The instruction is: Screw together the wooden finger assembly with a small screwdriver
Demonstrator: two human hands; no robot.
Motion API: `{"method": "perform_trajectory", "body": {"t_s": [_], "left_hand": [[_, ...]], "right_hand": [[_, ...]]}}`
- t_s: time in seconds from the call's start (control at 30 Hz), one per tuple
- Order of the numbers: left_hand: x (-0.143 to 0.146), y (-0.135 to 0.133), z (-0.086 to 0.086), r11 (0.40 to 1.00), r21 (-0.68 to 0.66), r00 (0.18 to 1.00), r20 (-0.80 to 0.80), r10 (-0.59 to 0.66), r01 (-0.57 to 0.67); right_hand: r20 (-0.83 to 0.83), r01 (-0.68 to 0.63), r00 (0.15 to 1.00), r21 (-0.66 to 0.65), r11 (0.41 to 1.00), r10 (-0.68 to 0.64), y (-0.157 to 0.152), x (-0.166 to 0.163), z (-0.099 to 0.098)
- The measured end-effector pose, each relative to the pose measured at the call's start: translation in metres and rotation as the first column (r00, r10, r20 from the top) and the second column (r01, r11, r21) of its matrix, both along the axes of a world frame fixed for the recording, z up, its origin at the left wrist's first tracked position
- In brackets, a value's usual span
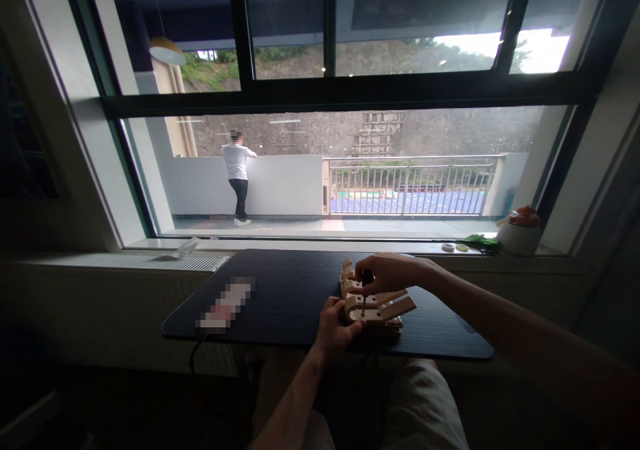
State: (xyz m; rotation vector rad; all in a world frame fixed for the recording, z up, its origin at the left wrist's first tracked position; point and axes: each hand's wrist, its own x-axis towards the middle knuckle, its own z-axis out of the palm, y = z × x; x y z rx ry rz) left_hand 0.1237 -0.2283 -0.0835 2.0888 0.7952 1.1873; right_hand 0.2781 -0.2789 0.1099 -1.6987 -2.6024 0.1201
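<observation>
"Knees (425,397) nearest, beneath the near edge of the desk (285,283). Where's the work?"

"Wood assembly (373,316), right of the desk's middle, close to that near edge."

"And the hands?"

"Left hand (336,327) grips its left end, thumb along the near side. Right hand (393,273) pinches the dark handle of a screwdriver (369,277), fingers bent, shaft pointing down at the wood assembly."

"So which step?"

"Screwing or unscrewing, I'd judge; which way it turns doesn't show."

"What does the next move call for?"

"Likely a firm twist, screwdriver kept upright and pressed down so its tip won't slip, while the left hand braces against any turning. That thumb sits near the tip, so care there."
</observation>
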Motion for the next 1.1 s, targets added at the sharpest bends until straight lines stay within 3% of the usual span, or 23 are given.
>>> {"method": "perform_trajectory", "body": {"t_s": [0.2,0.57,0.77,1.1], "left_hand": [[0.0003,-0.0016,0.0048,1.000,-0.019,1.000,0.007,0.005,-0.005],[0.0002,-0.0002,0.0003,1.000,0.003,1.000,0.016,-0.006,0.006],[0.0008,-0.0004,0.0004,1.000,-0.008,1.000,0.018,-0.004,0.004],[0.0008,-0.0002,-0.0001,1.000,-0.013,0.999,0.038,-0.004,0.004]], "right_hand": [[-0.039,-0.027,0.999,-0.052,0.998,0.025,0.0003,0.0006,0.0049],[0.040,0.020,0.999,0.056,0.998,-0.022,0.0001,-0.0037,0.0043],[-0.039,-0.035,0.999,-0.021,0.999,0.035,0.0008,0.0030,0.0074],[0.005,-0.020,1.000,0.062,0.998,0.020,0.0011,0.0010,0.0046]]}}
